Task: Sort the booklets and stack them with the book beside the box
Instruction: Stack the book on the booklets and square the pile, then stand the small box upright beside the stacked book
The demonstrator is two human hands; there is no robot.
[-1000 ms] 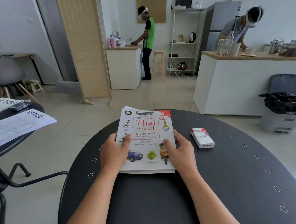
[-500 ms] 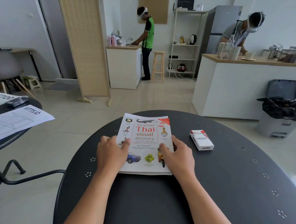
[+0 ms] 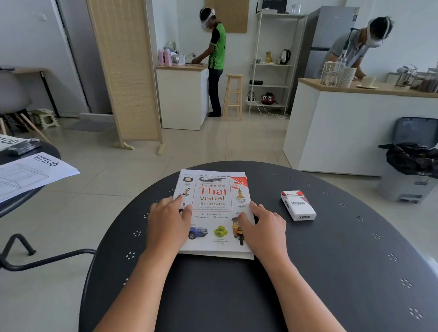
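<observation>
Black perforated-metal round table fills the lower view; on it lies a white glossy paperback titled "the ultimate Thai visual dictionary", flat, cover up, spine side toward the left; thin white page edges of booklets peek out just past its far edge, underneath it, count cannot be told; left hand rests palm-down on the book's left edge, fingers loosely spread and flat, thumb on the cover, other fingertips reaching over the edge toward the tabletop; right hand rests palm-down on the book's lower right part, fingers a little apart and slightly curled, pressing on the cover, not wrapped around anything; small white carton box with red top and "VESS" lettering lies flat on the table just right of the book, a clear gap between them, not touching the right hand; second dark table at far left carries white "VITTSJÖ" instruction sheets; two people stand at white counters in the background.
</observation>
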